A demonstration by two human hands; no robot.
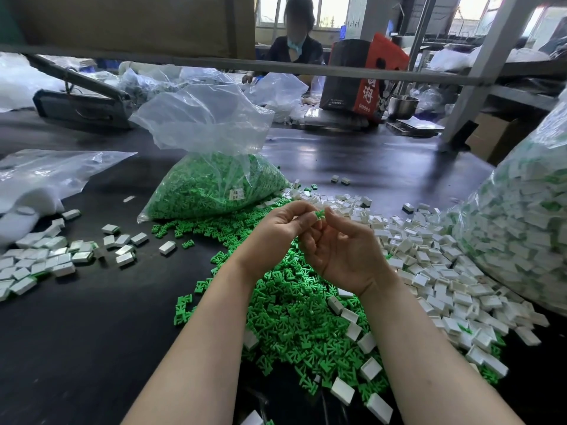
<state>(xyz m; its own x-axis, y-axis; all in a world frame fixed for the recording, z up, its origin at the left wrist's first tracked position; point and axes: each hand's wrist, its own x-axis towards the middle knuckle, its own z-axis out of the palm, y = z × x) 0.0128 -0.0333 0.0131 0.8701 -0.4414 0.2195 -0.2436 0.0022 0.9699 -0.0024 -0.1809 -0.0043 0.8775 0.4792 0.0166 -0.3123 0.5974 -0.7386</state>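
Note:
Both hands meet above the black table [92, 332] at centre. My left hand [276, 231] and my right hand [343, 250] together pinch one small green plastic piece [319, 215] between their fingertips. Whether a white part is also held is hidden by the fingers. Below the hands lies a heap of loose green pieces [294, 320]. To the right spreads a pile of white rectangular shells [435, 271]. At the left lie assembled white pieces [46, 259] in a loose group.
An open clear bag of green pieces [214, 185] stands behind the hands. A large clear bag of white parts [521, 228] fills the right edge. Empty plastic bags [40, 179] lie far left. A person [294, 47] sits across the table beyond a metal bar [276, 69].

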